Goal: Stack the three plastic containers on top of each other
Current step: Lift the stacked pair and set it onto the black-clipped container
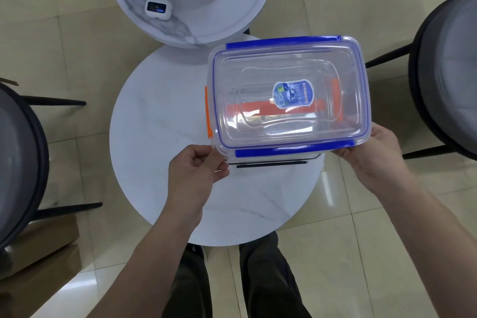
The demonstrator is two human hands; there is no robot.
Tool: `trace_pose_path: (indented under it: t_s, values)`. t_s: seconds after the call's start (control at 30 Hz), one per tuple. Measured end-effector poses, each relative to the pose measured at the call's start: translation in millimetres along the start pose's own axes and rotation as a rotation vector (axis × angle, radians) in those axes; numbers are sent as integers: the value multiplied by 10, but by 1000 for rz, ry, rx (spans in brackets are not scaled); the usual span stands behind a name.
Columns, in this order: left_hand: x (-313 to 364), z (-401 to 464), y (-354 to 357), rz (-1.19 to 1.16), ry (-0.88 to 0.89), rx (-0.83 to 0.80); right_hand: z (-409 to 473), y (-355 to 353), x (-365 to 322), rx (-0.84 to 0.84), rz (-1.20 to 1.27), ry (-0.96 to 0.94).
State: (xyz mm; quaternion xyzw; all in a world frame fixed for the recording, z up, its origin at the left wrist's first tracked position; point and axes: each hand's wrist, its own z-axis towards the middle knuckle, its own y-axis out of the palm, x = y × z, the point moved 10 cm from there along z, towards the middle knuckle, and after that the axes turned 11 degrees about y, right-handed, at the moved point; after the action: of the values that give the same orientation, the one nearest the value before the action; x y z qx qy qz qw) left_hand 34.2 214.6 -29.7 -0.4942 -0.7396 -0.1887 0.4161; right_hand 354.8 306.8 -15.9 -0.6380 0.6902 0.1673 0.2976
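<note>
Holding the blue-clip container (pixel 286 95) by its near corners, your left hand (pixel 198 170) pinches the near-left corner and your right hand (pixel 371 155) cups the near-right corner, fingers (pixel 219 162) closed on its rim. It sits above an orange-clip container (pixel 209 111), seen through the clear walls, with a dark-clip one (pixel 271 164) lowest on the bench (pixel 160 137). Judged step: seating the top unit. Next, square the edges, then release.

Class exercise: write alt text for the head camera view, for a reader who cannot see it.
Two hands, left hand and right hand, hold a clear blue-clipped container over an orange-clipped container and a black-clipped one on a round white table.
</note>
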Motion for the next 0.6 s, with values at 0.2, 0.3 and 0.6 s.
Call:
trace_pose_path:
  t_s: [0.2, 0.3, 0.6]
  values:
    - [-53, 8, -15, -27, 23, 20, 51, 128, 295, -192, 305, 244]
    - [-212, 12, -77, -140, -68, 68, 95, 45, 519, -137, 484, 323]
    - [-822, 35, -57, 10, -200, 69, 198, -168, 1201, 155, 202, 418]
